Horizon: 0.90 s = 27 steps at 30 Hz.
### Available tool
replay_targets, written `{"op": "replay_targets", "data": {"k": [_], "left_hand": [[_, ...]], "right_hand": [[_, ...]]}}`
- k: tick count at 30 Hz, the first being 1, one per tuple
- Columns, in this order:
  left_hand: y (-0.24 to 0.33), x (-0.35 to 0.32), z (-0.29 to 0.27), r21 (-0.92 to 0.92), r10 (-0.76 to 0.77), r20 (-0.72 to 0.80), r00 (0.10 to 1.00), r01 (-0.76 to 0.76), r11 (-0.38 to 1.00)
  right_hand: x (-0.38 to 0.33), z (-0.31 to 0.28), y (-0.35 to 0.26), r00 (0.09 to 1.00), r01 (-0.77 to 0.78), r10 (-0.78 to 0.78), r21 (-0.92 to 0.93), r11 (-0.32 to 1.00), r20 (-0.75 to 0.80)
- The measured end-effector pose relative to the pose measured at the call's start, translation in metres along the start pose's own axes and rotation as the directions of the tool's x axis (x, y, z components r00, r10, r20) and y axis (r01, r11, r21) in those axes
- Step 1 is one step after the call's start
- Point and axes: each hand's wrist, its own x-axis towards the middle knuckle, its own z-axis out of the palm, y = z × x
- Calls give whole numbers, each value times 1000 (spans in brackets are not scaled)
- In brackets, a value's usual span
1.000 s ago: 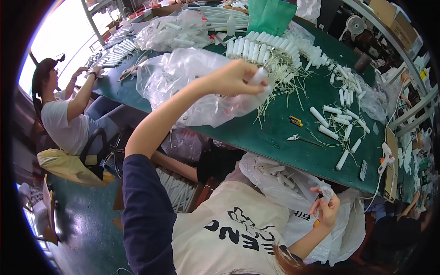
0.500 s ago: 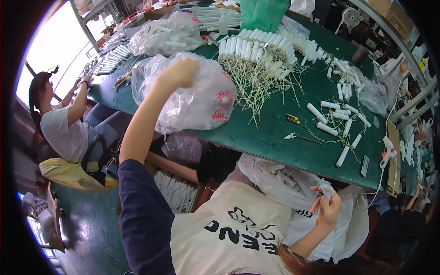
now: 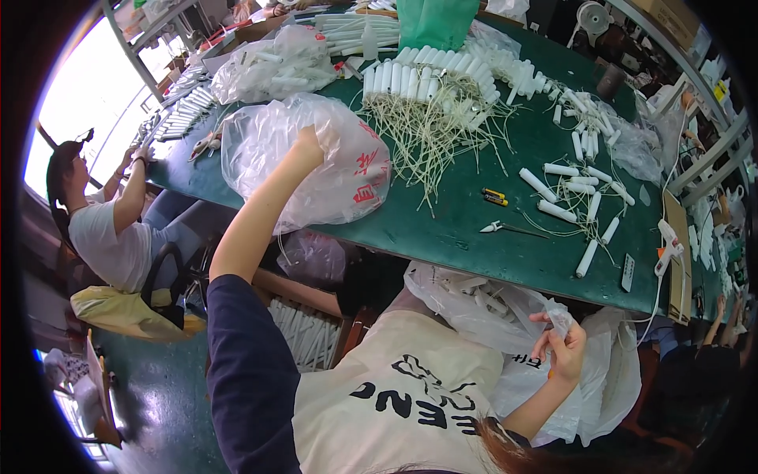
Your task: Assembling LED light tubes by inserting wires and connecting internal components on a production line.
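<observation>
My left hand [image 3: 312, 144] is at the large clear plastic bag [image 3: 347, 186] with red print on the table's near left. Its fingers are hidden in the bag's folds, so whether they grip anything does not show. Down by my lap, my right hand [image 3: 562, 347] pinches the rim of a second clear plastic bag [image 3: 521, 316]. White pieces [image 3: 485, 300] show through that bag's film. Beyond the left hand, white tubes [image 3: 414, 81] stand packed in rows with thin pale wires [image 3: 426, 142] trailing toward me.
On the green table [image 3: 442, 245] lie two batteries [image 3: 494, 197], a pointed tool [image 3: 513, 228], loose wired white tubes [image 3: 557, 211] and a small remote [image 3: 628, 272]. A green bag [image 3: 434, 24] stands behind. Another person [image 3: 110, 213] sits at the left. Below the table is a box of white tubes [image 3: 300, 336].
My left hand has moved down from above the large bag into its folds. My right hand stays on the lap bag's rim. The view has shifted slightly.
</observation>
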Motion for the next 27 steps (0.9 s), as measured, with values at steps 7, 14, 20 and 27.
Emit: {"op": "replay_targets", "data": {"k": [7,14,20,27], "left_hand": [[9,-13,-43,-40,169,-87,982,-173,984],[80,-56,-169,116,39,-52,998,-33,993],[95,-82,-245,-49,-20,-394,919,0,999],[130,-92,-270,-95,3,-803,596,-133,986]], "right_hand": [[1,1,-1,1000,-1,1,0,1000,7],[0,0,3,1000,0,0,12,1000,-22],[0,-4,3,1000,-4,4,10,1000,-13],[-1,-4,5,1000,10,-10,8,1000,1]]}}
